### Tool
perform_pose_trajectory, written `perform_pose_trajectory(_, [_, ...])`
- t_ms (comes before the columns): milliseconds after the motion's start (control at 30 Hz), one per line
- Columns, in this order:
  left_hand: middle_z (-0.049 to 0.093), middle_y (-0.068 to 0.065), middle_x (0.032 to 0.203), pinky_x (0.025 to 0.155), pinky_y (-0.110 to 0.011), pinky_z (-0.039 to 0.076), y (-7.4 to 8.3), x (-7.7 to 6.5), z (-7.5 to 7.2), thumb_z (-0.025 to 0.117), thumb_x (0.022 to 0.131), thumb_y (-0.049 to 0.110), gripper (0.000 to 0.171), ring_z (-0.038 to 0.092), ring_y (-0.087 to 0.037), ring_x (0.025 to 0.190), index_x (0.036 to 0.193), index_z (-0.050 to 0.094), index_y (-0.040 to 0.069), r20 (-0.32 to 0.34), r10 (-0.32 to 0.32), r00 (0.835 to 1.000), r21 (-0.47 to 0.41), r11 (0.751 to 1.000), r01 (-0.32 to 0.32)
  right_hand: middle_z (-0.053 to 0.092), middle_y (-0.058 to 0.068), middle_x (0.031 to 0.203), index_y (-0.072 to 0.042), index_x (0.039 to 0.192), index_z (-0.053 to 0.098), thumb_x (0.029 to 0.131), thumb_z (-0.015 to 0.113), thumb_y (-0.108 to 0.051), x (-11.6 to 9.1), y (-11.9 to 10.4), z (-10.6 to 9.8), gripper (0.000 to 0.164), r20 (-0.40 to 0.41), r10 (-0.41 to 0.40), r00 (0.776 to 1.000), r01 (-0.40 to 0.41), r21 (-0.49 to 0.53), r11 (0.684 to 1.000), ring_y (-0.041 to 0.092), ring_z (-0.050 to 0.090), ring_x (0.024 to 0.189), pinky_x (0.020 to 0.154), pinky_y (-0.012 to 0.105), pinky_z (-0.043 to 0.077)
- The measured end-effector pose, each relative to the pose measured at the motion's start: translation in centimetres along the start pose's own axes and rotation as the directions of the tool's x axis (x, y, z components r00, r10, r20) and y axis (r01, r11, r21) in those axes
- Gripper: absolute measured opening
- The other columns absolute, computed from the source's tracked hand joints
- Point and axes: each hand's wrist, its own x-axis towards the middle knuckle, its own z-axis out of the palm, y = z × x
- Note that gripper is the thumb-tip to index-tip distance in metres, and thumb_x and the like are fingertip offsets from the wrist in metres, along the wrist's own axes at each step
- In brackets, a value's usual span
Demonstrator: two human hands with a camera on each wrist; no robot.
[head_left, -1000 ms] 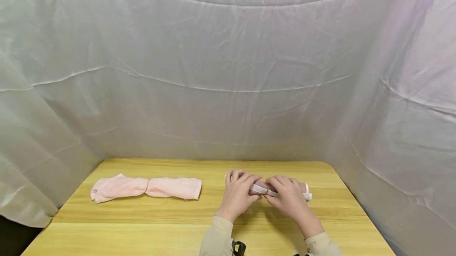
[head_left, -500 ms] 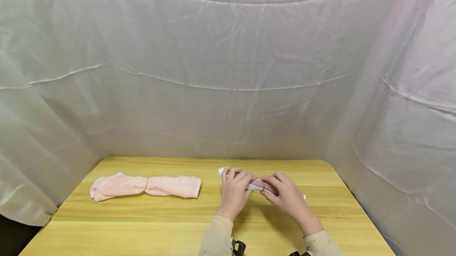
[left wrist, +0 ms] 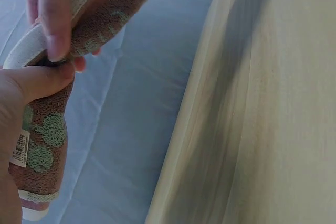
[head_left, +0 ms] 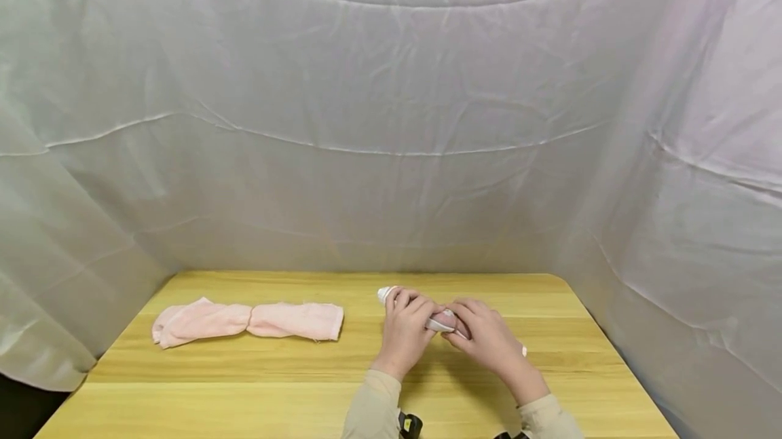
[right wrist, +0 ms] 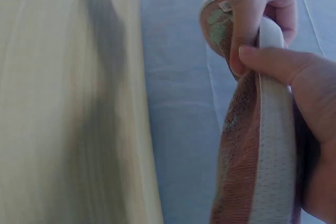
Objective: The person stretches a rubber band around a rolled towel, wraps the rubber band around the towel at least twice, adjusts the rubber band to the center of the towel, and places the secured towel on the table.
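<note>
A rolled brown towel with a white edge band is held above the right half of the table, its middle bunched narrow. My left hand grips it left of that narrow part, and my right hand pinches it just to the right. Thumbs and fingertips of both hands meet at the waist of the roll. Green patches and a barcode label show on the towel in the left wrist view. Most of the roll's right half hides behind the right hand in the head view.
On the left of the wooden table lies a pink towel, rolled and cinched at its middle. Grey-white curtains stand behind the table and along its sides.
The brown towel has tilted and turned in the hands: its white left end now sticks out past the left fingers, while its right end shows less. The pink towel stays put.
</note>
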Motion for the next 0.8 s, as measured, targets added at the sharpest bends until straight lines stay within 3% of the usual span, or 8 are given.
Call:
perform_pose_trajectory(167, [0.072, 0.014, 0.085, 0.097, -0.042, 0.042, 0.15, 0.07, 0.00, 0.084, 0.069, 0.029, 0.022, 0.060, -0.013, 0.093, 0.084, 0.068, 0.024, -0.012, 0.005, 1.000, -0.001, 1.000, -0.005, 0.068, -0.003, 0.096, -0.016, 0.100, 0.068, 0.073, 0.075, -0.024, 0.12, -0.38, 0.15, 0.029, 0.015, 0.042, 0.999, -0.042, -0.033, 0.999, 0.017, 0.061, 0.088, 0.071, 0.038, 0.051])
perform_pose_trajectory(333, [0.072, 0.015, 0.086, 0.097, -0.042, 0.041, 0.16, 0.02, -0.02, 0.084, 0.069, 0.030, 0.023, 0.059, -0.013, 0.093, 0.085, 0.069, 0.025, 0.003, -0.013, 1.000, -0.007, 1.000, 0.013, 0.057, -0.007, 0.083, -0.019, 0.090, 0.060, 0.069, 0.070, -0.027, 0.12, -0.62, 0.12, 0.025, 0.096, 0.143, 0.985, -0.133, -0.103, 0.986, 0.011, 0.049, 0.078, 0.065, 0.031, 0.041])
perform_pose_trajectory(433, [0.072, 0.016, 0.087, 0.098, -0.041, 0.040, 0.16, -0.02, -0.11, 0.084, 0.068, 0.031, 0.025, 0.059, -0.013, 0.094, 0.086, 0.068, 0.025, 0.019, -0.028, 0.999, -0.008, 1.000, 0.028, 0.051, -0.009, 0.078, -0.020, 0.089, 0.057, 0.070, 0.069, -0.029, -0.05, -0.56, 0.26, 0.024, 0.095, 0.149, 0.984, -0.138, -0.119, 0.983, 0.011, 0.045, 0.075, 0.063, 0.030, 0.039])
perform_pose_trajectory(633, [0.072, 0.014, 0.089, 0.099, -0.041, 0.039, 0.04, 0.06, -0.34, 0.085, 0.068, 0.027, 0.026, 0.059, -0.013, 0.096, 0.089, 0.070, 0.025, 0.055, -0.061, 0.997, -0.010, 0.998, 0.062, 0.063, -0.005, 0.088, -0.016, 0.103, 0.064, 0.075, 0.073, -0.032, -0.19, -0.25, 0.35, 0.033, 0.053, 0.112, 0.992, -0.108, -0.080, 0.991, 0.010, 0.050, 0.076, 0.061, 0.028, 0.040])
perform_pose_trajectory(800, [0.072, 0.011, 0.092, 0.098, -0.044, 0.040, -0.48, 0.10, -0.44, 0.087, 0.066, 0.025, 0.030, 0.059, -0.015, 0.096, 0.091, 0.071, 0.025, 0.039, -0.124, 0.992, 0.023, 0.992, 0.123, 0.070, 0.007, 0.107, -0.012, 0.122, 0.063, 0.073, 0.081, -0.038, -0.04, 0.29, 0.11, 0.059, -0.023, 0.062, 0.998, -0.064, -0.058, 0.996, 0.022, 0.063, 0.089, 0.070, 0.042, 0.050])
